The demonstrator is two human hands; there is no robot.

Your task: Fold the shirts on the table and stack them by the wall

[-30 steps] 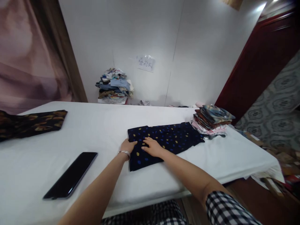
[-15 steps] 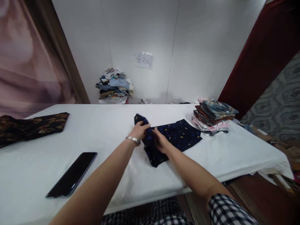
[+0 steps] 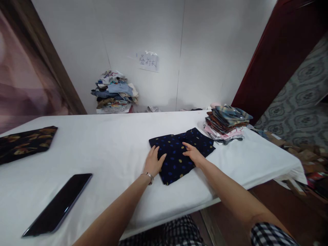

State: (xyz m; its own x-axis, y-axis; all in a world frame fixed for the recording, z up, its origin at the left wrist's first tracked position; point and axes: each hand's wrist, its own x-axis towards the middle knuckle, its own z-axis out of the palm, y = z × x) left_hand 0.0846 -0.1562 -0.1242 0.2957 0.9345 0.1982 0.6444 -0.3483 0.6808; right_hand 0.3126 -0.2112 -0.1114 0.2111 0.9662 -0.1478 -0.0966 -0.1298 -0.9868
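Observation:
A dark navy shirt (image 3: 174,160) with blue and yellow spots lies folded flat on the white-covered table (image 3: 110,150). My left hand (image 3: 153,161), with a bracelet at the wrist, rests on the shirt's left edge, fingers stretched out and thumb apart. On the upper middle of the fabric lies my right hand (image 3: 193,154), its fingers spread and open. Neither hand grips the cloth.
A stack of folded shirts (image 3: 228,123) stands at the table's right back. A dark patterned garment (image 3: 28,142) lies at the far left, and a black phone (image 3: 60,203) near the front left. A clothes pile (image 3: 115,92) rises behind the table.
The lifted left part of the shirt has been folded over and now lies flat. Both hands have let go of it and opened on top. The view has turned slightly right.

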